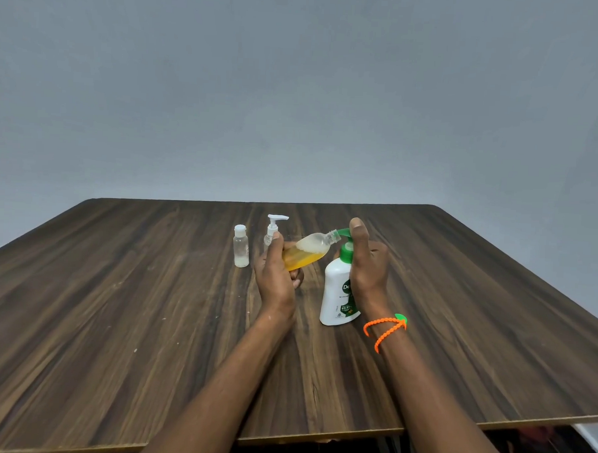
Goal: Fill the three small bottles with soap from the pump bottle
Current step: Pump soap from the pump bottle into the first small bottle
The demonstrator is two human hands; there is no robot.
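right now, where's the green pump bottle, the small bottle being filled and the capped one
pump bottle [336,289], head view, on its white body
tilted small bottle [308,252], head view, on its soap-filled middle
capped small bottle [241,247], head view, on its clear body

Three small clear plastic bottles: one tilted, part-filled with amber soap [308,252], just left of the white pump bottle with green pump head [337,293]; one with white pump top [273,230] further left; one with white cap [241,246] furthest left. One white pump bottle. Two bare hands, one orange beaded wristband [384,327], one dark wood-grain table [116,304].
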